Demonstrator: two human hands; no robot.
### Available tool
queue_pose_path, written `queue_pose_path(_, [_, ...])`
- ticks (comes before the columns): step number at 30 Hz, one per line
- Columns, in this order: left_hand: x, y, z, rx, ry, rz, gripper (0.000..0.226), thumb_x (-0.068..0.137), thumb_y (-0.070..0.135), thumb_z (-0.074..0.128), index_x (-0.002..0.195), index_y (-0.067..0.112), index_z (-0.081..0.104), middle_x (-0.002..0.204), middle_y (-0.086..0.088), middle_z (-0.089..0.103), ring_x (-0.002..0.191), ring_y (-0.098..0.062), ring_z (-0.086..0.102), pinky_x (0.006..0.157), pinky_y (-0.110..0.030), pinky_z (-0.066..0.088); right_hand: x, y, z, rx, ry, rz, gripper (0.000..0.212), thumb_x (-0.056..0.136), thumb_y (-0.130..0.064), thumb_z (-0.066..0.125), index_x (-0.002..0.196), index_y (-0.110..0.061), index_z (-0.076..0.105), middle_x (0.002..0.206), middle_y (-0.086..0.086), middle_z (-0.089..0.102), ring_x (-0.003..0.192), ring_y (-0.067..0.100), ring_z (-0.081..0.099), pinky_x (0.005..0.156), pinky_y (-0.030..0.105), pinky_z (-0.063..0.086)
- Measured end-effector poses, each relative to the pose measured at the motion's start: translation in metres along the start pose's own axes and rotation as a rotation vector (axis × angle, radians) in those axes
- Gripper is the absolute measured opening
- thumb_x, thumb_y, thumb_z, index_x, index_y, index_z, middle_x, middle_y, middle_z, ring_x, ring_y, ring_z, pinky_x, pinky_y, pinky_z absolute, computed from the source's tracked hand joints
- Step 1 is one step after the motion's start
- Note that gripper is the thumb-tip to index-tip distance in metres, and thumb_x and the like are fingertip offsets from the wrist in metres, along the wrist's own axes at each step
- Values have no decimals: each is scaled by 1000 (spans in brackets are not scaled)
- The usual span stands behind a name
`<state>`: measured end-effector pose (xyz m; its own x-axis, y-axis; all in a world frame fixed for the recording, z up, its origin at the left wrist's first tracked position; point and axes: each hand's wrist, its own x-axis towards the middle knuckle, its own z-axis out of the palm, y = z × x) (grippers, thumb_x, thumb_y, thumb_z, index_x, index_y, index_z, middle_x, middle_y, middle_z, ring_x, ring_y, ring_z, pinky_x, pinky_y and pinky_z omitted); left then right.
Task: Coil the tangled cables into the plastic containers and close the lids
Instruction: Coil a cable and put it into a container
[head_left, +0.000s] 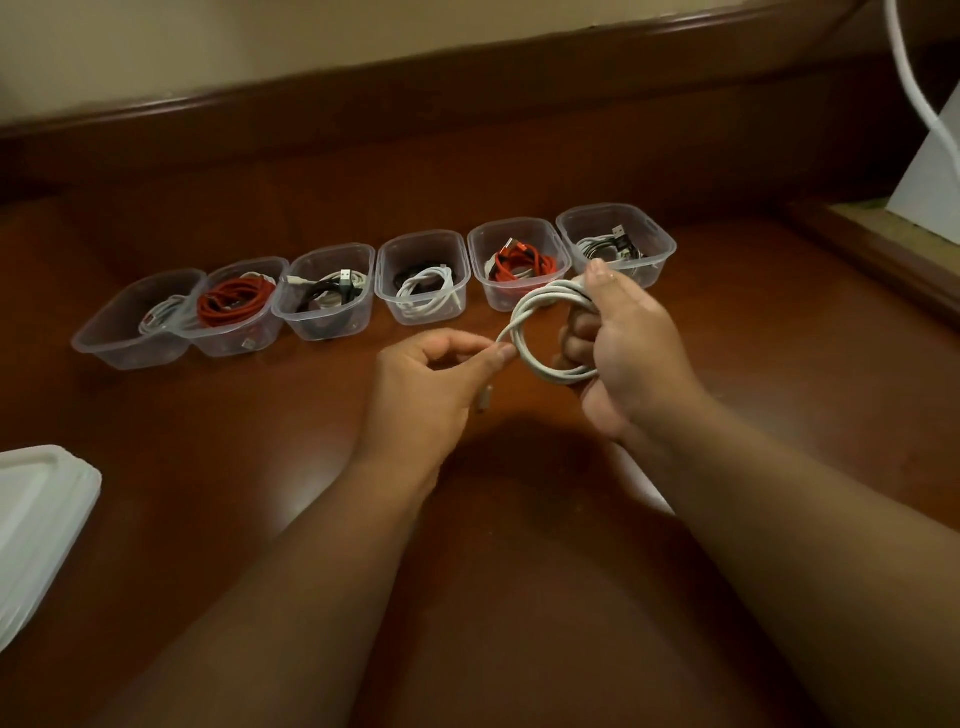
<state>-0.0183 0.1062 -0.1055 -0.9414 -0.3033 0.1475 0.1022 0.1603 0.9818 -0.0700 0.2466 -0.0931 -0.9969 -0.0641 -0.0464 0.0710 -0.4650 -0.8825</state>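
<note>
Containers (422, 278) lidless, coiled cables inside; right grip (631, 343) holds white coil (545, 332), left grip (431, 384) pinches end.

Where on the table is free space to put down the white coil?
Bare wood lies between the row of containers and the left hand, also between the forearms and right of the right hand. The row is crowded; lids take the left edge.

It looked like a room in a home: a polished dark wooden table (260, 467) with a raised moulded edge stood against a plain cream wall (208, 47).
</note>
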Motion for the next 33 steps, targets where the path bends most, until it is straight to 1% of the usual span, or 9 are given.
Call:
queue_pose_path(4, [-9,4,19,-424,46,-211,12,90,4,65,89,11,74,83,-4,77,81,-12,72,82,-31,59,-4,4,6,123,-2,2,27,107,-27,41,88,-15,56,55,-9,43,46,2,32,45,17,28])
queue_pose_path(7, [-15,7,26,-582,35,-280,14,95,7,58,98,7,72,93,-6,76,90,-13,72,88,-30,58,-8,9,7,-48,2,-103,28,107,-28,39,88,-18,56,58,-11,50,54,4,43,52,18,38])
queue_pose_path(9, [-16,7,27,-598,42,-283,12,92,3,62,99,7,70,92,-6,75,89,-13,71,88,-28,58,-10,13,6,-258,3,-198,29,107,-30,39,88,-21,58,64,-13,57,62,2,52,61,19,45])
queue_pose_path(13, [-13,7,23,-572,64,-245,25,87,-7,62,102,13,66,90,-2,74,85,-11,72,77,-24,59,-12,17,4,-434,20,-224,29,107,-32,37,88,-24,59,64,-21,60,60,-10,53,58,11,43])
queue_pose_path(18, [-13,5,22,-515,77,-192,25,88,-2,65,102,19,64,90,0,75,85,-13,71,73,-27,56,-7,21,8,-263,110,2,36,106,-36,39,85,-18,61,61,-10,57,59,4,54,63,24,47])
queue_pose_path(22, [-12,2,23,-494,117,-135,27,88,-2,65,104,20,62,87,-1,73,81,-15,68,79,-35,54,-2,20,8,-73,52,266,37,105,-38,40,85,-16,62,52,-6,46,57,12,43,73,37,41])
queue_pose_path(28, [-11,4,23,-692,81,-245,24,94,0,57,108,19,58,72,0,64,63,-10,61,58,-21,49,2,14,7,15,-44,365,38,107,-36,35,82,-16,55,51,-6,34,54,11,30,59,25,31])
queue_pose_path(31, [-7,2,19,-577,45,-265,21,98,3,52,108,20,59,77,-1,60,64,-10,57,63,-26,47,2,12,4,52,-87,432,37,106,-35,37,84,-14,59,52,-4,36,52,12,33,54,24,36])
queue_pose_path(33, [-6,2,19,-435,19,-221,23,100,3,48,107,23,57,87,-4,58,69,-12,54,67,-29,47,1,10,2,28,-116,458,33,101,-38,43,88,-15,62,54,-4,42,55,14,41,59,27,41])
